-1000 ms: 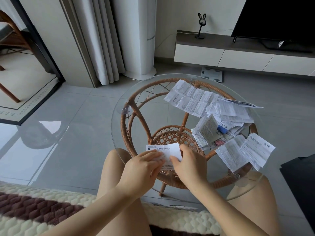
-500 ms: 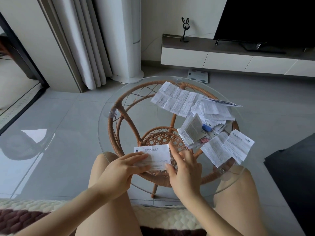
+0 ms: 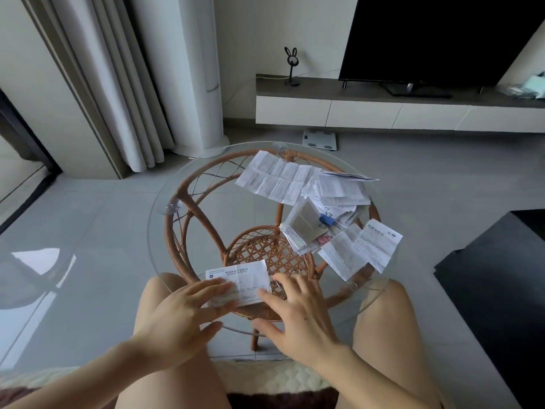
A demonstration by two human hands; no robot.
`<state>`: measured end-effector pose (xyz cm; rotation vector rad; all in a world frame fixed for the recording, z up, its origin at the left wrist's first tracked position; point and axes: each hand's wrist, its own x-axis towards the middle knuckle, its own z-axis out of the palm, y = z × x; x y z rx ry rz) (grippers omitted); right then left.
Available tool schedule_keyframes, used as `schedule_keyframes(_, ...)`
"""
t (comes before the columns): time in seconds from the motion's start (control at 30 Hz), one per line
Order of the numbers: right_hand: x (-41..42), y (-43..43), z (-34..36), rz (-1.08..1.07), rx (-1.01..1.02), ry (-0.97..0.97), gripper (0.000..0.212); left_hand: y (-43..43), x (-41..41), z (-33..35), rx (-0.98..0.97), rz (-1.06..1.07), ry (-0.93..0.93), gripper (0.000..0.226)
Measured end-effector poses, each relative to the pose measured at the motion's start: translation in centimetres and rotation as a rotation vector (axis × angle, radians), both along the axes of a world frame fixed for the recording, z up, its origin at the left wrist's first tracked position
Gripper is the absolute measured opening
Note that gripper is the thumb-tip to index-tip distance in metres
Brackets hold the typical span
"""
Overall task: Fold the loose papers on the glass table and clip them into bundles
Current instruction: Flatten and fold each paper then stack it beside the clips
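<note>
A folded white paper (image 3: pixel 244 278) lies flat at the near edge of the round glass table (image 3: pixel 165 231). My left hand (image 3: pixel 182 317) presses its left part with straight fingers. My right hand (image 3: pixel 295 314) lies flat beside it, fingertips touching the paper's right edge. A long unfolded sheet (image 3: pixel 277 181) lies at the far side. A heap of loose papers (image 3: pixel 336 193) is piled at the right, with a blue clip (image 3: pixel 326 219) and a pink clip (image 3: pixel 323 240) among them. Two more sheets (image 3: pixel 362 249) hang over the right rim.
The glass top rests on a rattan frame (image 3: pixel 265 255). My bare knees sit under the near rim. A white TV cabinet (image 3: pixel 383 113) with a television stands behind, a scale (image 3: pixel 320 139) on the floor, a curtain at the left, a black object (image 3: pixel 501 278) at the right.
Both hands went from pinching and creasing the paper to lying flat on it with straight fingers. The paper now lies flat on the glass. The camera view tilted and shifted left.
</note>
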<state>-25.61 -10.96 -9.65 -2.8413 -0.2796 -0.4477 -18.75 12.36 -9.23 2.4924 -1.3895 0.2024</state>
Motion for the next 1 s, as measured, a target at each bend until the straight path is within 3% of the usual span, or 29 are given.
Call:
schedule_keyframes(0.1,-0.7,-0.7,-0.1,0.119,-0.087,-0.008,0.055,-0.2,-0.6,0.1,0.003,-0.032,-0.076,0.037)
schedule_keyframes(0.23,-1.5,-1.0,-0.8,0.257,-0.089,-0.124,0.028,-0.9,-1.5,0.8,-0.126,-0.079,-0.107,0.036)
schedule_keyframes(0.33,-2.1,-0.8,-0.5,0.252,0.100,-0.132,0.009,-2.0,-2.1,3.3,-0.202,-0.024,0.020,0.036)
schedule_keyframes(0.4,-2.5,-1.4,0.9,0.149,0.359,-0.080,0.012,-3.2,-2.7,5.1,-0.299,0.118,0.106,0.014)
schedule_keyframes(0.5,-2.3,-3.5,4.2,-0.060,0.834,0.037,0.008,-6.3,-2.9,6.1,-0.449,0.373,0.465,0.015)
schedule_keyframes(0.6,-1.6,-6.6,7.1,-0.191,1.244,0.243,0.010,-10.9,-2.8,7.5,-0.634,0.473,0.804,0.020)
schedule_keyframes(0.7,-1.2,-9.9,8.9,-0.341,1.256,0.344,0.007,-15.8,-2.7,8.3,-0.808,0.548,1.137,0.007)
schedule_keyframes(0.77,-0.3,-12.3,9.2,-0.475,1.192,0.264,0.005,-18.3,-2.4,8.0,-0.804,0.562,1.247,0.009)
schedule_keyframes(0.83,1.1,-14.9,9.0,-0.559,1.068,0.198,0.011,-20.6,-1.6,7.4,-0.713,0.556,1.151,0.013)
schedule_keyframes(0.93,3.7,-17.9,8.0,-0.589,0.903,0.245,0.023,-22.6,-0.5,6.4,-0.437,0.566,0.651,0.018)
schedule_keyframes(1.0,5.0,-18.8,7.2,-0.571,0.850,0.324,0.023,-23.1,-0.3,5.7,-0.365,0.503,0.332,0.024)
